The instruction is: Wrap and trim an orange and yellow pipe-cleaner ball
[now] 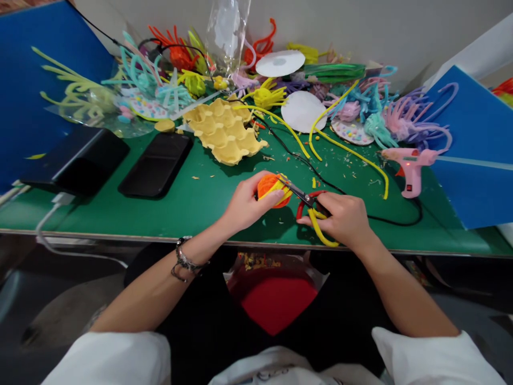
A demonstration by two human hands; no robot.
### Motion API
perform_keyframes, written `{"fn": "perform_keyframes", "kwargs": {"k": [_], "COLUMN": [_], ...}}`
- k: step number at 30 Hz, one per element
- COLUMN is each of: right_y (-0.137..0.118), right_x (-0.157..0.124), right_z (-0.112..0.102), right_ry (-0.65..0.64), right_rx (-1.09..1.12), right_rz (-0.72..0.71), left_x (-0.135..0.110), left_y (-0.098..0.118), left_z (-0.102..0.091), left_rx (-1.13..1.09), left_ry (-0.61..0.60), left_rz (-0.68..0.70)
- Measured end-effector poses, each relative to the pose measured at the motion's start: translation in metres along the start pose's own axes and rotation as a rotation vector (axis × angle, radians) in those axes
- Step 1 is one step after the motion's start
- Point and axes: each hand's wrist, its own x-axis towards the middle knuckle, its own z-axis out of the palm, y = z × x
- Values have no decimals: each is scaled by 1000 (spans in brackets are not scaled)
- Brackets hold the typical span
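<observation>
My left hand [253,202] is closed around a small orange and yellow fuzzy piece [269,185], held just above the green table near its front edge. In my right hand [345,218] are scissors [303,195] with red handles. Their blades point left and reach the yellow strip on the orange piece; whether they touch it I cannot tell. A length of yellow pipe cleaner [319,230] also hangs from the right hand, below the scissor handles. My palm and some fingers hide part of the orange piece.
A torn yellow egg carton [226,131] lies beyond my hands, with loose yellow pipe cleaners [356,152] to its right. The phone [157,164] and a black box [76,160] are at left. A pink glue gun [412,168] stands at right, its black cord crossing the table.
</observation>
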Motion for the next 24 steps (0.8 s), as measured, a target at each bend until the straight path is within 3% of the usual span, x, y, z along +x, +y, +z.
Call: {"fn": "perform_keyframes", "kwargs": {"k": [11, 19, 24], "right_y": [3, 8, 4], "right_x": [0, 4, 6], "right_z": [-1, -3, -8], "right_ry": [-77, -35, -161], "right_rx": [-31, 293, 211], "right_rz": [59, 241, 208], "left_x": [0, 0, 1], "left_y": [0, 4, 5], "left_z": [0, -2, -2], "left_rx": [19, 63, 38], "left_ry": [-11, -2, 9], "left_rz": [5, 3, 12]}}
